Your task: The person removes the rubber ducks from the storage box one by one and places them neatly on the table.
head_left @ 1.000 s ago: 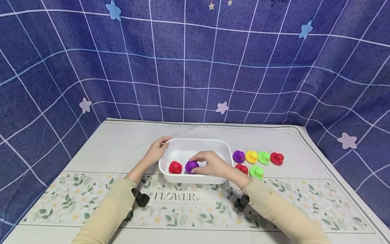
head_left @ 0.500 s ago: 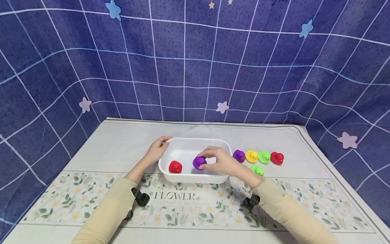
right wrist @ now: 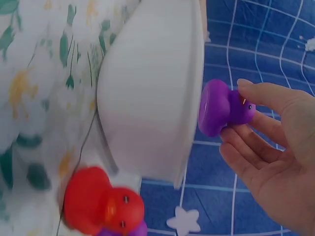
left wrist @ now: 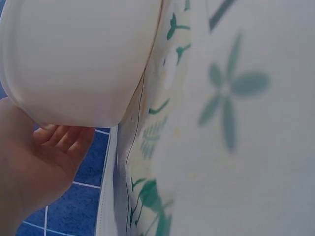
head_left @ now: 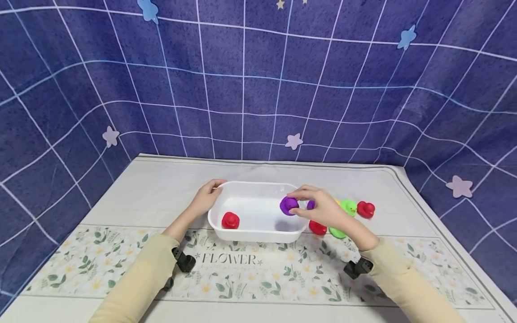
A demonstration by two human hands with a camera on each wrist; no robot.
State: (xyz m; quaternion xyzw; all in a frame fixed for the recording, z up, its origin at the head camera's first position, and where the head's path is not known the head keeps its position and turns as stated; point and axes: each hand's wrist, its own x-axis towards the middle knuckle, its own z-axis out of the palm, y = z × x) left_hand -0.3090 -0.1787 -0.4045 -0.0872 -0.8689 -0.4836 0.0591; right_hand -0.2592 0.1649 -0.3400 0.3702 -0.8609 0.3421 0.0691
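Note:
A purple rubber duck (head_left: 288, 206) is pinched between the thumb and fingers of my right hand (head_left: 323, 208). It is raised at the right end of the white plastic box (head_left: 258, 236), and the right wrist view has this purple duck (right wrist: 214, 110) at rim height. My left hand (head_left: 204, 198) grips the box's left end; in the left wrist view the left hand (left wrist: 49, 157) has its fingers partly behind the wall. Inside the box, at front left, sits a red rubber duck (head_left: 230, 220).
Right of the box are more ducks: purple (head_left: 310, 205), red (head_left: 317, 228), two green, another red duck (head_left: 365, 209), and a yellow one mostly hidden by my right hand. A flower-print cloth (head_left: 258, 278) covers the table. A blue grid curtain (head_left: 258, 89) stands behind.
My right hand has lifted the purple duck from beside the red one in the box and carried it right to the box's right end. My left hand stays on the box.

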